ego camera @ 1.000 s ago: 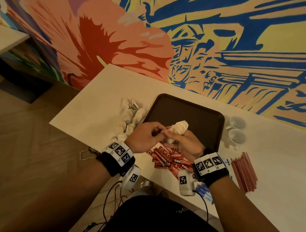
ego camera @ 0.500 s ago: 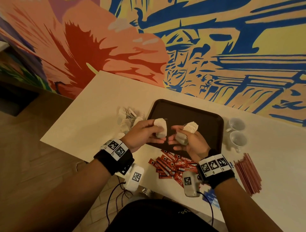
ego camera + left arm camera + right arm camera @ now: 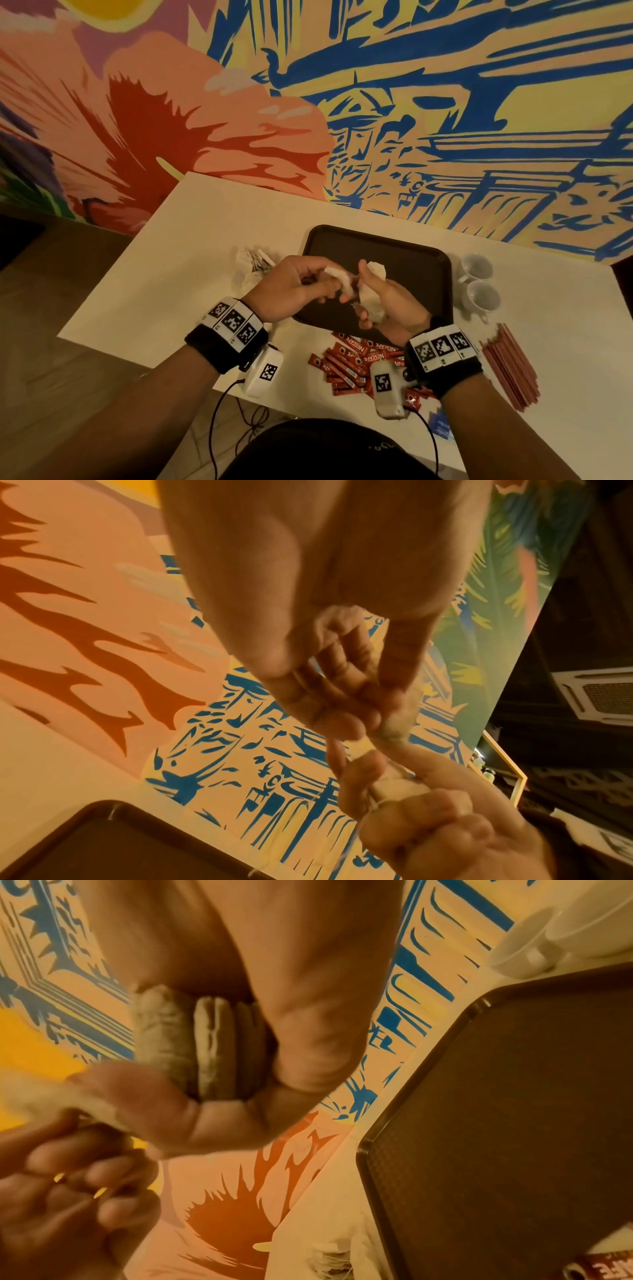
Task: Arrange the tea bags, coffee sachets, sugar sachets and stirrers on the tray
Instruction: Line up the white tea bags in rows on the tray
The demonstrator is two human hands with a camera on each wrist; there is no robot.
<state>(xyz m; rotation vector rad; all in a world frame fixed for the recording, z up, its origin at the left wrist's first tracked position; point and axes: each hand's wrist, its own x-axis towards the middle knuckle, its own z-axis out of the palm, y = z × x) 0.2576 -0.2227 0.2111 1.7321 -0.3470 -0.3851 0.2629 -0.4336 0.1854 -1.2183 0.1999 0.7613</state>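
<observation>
Above the near half of the dark brown tray (image 3: 394,250), both hands meet. My left hand (image 3: 337,291) pinches one white tea bag (image 3: 337,275) and holds it against my right hand (image 3: 363,298). In the right wrist view the right hand grips a small stack of tea bags (image 3: 198,1047) between thumb and fingers. More tea bags (image 3: 253,267) lie in a pile left of the tray. Red coffee sachets (image 3: 352,363) lie in a heap at the tray's near edge. Pink stirrers (image 3: 510,366) lie to the right. Blue sachets (image 3: 440,425) peek out at the table's front edge.
Two white cups (image 3: 478,284) stand right of the tray, close to its rim. The white table (image 3: 178,260) ends at a painted wall behind and at a front edge near my body. Cables hang from both wrist cameras.
Half a second ago the hands were apart, each with tea bags. The left hand has brought its tea bag over to the right hand's stack.
</observation>
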